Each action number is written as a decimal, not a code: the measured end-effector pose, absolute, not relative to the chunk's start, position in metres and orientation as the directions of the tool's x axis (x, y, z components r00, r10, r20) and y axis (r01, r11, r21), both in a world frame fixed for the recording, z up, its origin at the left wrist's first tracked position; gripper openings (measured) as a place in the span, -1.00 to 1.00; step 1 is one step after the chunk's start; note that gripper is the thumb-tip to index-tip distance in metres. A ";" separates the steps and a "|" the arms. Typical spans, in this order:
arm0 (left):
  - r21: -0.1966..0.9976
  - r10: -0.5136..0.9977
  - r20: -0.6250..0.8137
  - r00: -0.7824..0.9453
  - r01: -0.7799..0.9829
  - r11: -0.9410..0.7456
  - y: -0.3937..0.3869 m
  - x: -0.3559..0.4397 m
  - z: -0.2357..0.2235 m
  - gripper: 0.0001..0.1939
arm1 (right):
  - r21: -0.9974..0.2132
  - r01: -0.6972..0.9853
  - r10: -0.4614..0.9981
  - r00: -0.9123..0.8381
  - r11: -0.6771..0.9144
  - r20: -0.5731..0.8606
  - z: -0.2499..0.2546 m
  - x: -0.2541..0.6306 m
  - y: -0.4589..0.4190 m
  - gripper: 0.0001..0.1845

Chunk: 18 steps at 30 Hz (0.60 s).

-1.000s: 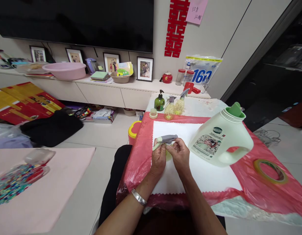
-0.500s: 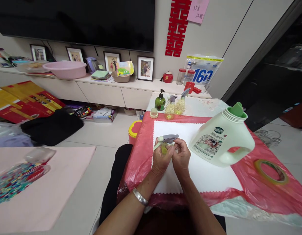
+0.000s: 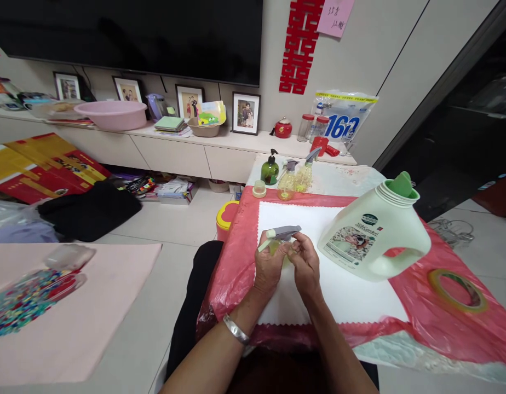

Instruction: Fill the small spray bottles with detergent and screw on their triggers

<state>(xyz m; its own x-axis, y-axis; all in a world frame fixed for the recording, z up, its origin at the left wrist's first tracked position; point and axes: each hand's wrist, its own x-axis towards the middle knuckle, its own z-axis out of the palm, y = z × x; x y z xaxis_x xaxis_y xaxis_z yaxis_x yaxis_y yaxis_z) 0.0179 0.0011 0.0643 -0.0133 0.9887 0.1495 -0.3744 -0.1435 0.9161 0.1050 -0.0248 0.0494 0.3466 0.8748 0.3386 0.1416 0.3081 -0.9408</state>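
Both hands meet over the white sheet point(image 3: 306, 219) around a small spray bottle point(image 3: 283, 232) with a grey and pale green trigger head. My left hand point(image 3: 270, 268) is wrapped round its yellowish body, which the fingers mostly hide. My right hand point(image 3: 306, 265) is closed at the bottle's neck, thumb and fingers just below the trigger head. Right of the hands stands a large pale green detergent jug point(image 3: 360, 235) with its mouth uncapped and a green spout inside. Beyond the sheet are a pale cap point(image 3: 259, 189), a green pump bottle point(image 3: 270, 171) and two more spray bottles point(image 3: 286, 186).
A roll of tape point(image 3: 458, 290) lies on the red plastic cover point(image 3: 232, 273) at the right. On the left, a pink-topped table point(image 3: 113, 306) carries colourful small pieces point(image 3: 21, 303). A yellow and pink stool point(image 3: 227, 213) stands beside the worktable. Behind runs a low cabinet point(image 3: 166, 153).
The right hand's fingers have shifted slightly at the bottle's neck, while the left hand keeps its hold. The whole view has moved a little; the other things stay put.
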 end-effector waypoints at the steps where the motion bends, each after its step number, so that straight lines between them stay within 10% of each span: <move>1: 0.911 0.989 0.145 -0.009 -0.389 -0.137 0.001 0.018 0.063 -0.71 | -0.943 0.135 0.885 0.325 0.305 0.332 0.051 0.107 -0.026 -0.62; 18: 0.934 0.945 0.323 -0.058 -0.142 -0.328 0.002 0.018 0.051 -0.75 | -0.911 0.197 0.881 0.246 0.363 0.404 0.059 0.114 -0.019 -0.75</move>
